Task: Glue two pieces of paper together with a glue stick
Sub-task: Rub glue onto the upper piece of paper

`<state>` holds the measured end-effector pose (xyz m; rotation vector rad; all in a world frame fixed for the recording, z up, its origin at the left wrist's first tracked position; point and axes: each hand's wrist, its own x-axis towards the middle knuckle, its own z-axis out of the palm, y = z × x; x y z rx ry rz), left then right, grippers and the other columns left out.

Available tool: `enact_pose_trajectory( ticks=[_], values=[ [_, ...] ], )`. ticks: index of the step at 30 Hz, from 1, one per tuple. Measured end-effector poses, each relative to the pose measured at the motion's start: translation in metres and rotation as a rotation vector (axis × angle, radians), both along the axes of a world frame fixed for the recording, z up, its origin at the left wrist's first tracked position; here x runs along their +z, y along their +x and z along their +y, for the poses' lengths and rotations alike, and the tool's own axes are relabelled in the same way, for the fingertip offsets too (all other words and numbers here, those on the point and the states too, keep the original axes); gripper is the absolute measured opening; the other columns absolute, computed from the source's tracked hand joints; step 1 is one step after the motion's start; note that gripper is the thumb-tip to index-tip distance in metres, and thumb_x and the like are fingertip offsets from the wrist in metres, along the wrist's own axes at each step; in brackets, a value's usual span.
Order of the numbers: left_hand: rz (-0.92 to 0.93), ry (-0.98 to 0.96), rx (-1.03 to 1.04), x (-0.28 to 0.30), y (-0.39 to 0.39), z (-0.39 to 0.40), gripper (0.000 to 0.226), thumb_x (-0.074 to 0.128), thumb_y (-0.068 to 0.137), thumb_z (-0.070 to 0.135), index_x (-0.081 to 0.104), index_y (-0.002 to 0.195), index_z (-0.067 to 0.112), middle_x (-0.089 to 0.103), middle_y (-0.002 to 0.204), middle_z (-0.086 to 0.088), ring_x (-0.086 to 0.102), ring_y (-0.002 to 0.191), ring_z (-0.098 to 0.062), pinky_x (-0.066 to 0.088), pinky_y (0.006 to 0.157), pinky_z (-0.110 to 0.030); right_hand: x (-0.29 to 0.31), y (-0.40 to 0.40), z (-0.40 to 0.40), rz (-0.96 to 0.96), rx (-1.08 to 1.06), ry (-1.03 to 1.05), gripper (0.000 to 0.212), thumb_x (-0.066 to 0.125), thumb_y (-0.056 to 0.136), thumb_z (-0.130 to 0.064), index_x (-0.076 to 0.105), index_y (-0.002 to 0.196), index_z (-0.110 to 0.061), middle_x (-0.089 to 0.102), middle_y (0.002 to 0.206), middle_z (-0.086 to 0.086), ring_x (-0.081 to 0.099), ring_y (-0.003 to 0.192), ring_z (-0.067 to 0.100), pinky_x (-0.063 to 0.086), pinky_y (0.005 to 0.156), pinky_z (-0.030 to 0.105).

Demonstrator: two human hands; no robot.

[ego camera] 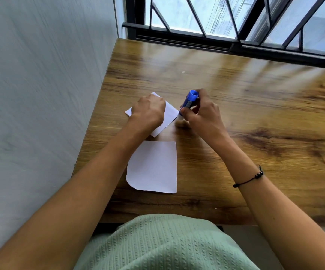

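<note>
Blue plastic glue stick with its pale tip down meets the right-hand edge of the farther white paper sheet, so the step in hand looks like spreading glue along that edge, with the joining not yet done. The right hand is curled closed around the stick's barrel, thumb and fingers wrapped low on it, the stick tilted so its blue end leans away from the person. Whether the tip is pressing on the paper or just off its edge onto the brown wood-grain table cannot be told, since the thumb hides the contact.

Just to the left of that hand, the left hand lies knuckles-up on the same sheet, fingers bent under in a loose fist and bearing down to pin it; it grips nothing. That sheet sits turned at an angle, corners poking out past the hand on the far side and the near side.

Nearer the body, between the two forearms, the second white paper sheet lies flat and untouched, its near-left corner rounded off, a narrow strip of bare wood parting it from the pinned sheet.

Judging from this, the next move calls for an even glue coat while the left hand holds firm, then lifting one sheet onto the other, edges matched, and pressing flat before the glue dries
</note>
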<state>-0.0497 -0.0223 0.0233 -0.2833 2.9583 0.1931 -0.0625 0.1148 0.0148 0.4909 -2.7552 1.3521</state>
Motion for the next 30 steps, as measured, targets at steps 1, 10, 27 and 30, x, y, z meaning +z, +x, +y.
enact_pose_trajectory(
  ticks=[1,10,27,30],
  values=[
    [0.009,-0.032,-0.002,0.000,0.001,0.001,0.027,0.048,0.090,0.010,0.054,0.115,0.001,0.053,0.122,-0.020,0.051,0.113,-0.036,0.043,0.082,-0.038,0.000,-0.001,-0.002,0.005,-0.008,-0.009,0.030,0.060,0.079,-0.010,0.048,0.107,-0.009,0.068,0.091,0.005,0.058,0.063,0.015,0.047,0.070,0.032],
    [0.107,-0.176,0.004,0.004,0.008,0.003,0.039,0.052,0.089,0.038,0.057,0.109,0.005,0.059,0.107,-0.015,0.058,0.098,-0.032,0.038,0.065,-0.035,0.006,-0.017,-0.017,0.036,-0.044,-0.047,0.027,0.059,0.081,-0.008,0.046,0.104,-0.009,0.062,0.084,0.003,0.063,0.074,0.026,0.051,0.074,0.042],
    [0.163,0.184,-0.018,-0.011,0.006,0.000,0.030,0.055,0.088,0.024,0.055,0.115,0.013,0.057,0.113,-0.014,0.054,0.106,-0.032,0.045,0.083,-0.039,-0.003,-0.044,-0.033,0.058,-0.017,0.056,0.034,0.060,0.081,-0.010,0.045,0.110,-0.004,0.056,0.088,0.002,0.056,0.078,0.024,0.045,0.074,0.038],
    [0.141,0.204,-0.006,-0.012,0.004,-0.002,0.032,0.057,0.086,0.022,0.054,0.117,0.014,0.057,0.115,-0.013,0.053,0.106,-0.030,0.045,0.084,-0.039,-0.004,-0.044,-0.033,0.065,0.009,0.069,0.034,0.059,0.082,-0.009,0.044,0.111,-0.005,0.056,0.087,0.003,0.057,0.076,0.025,0.046,0.073,0.038]
  ],
)
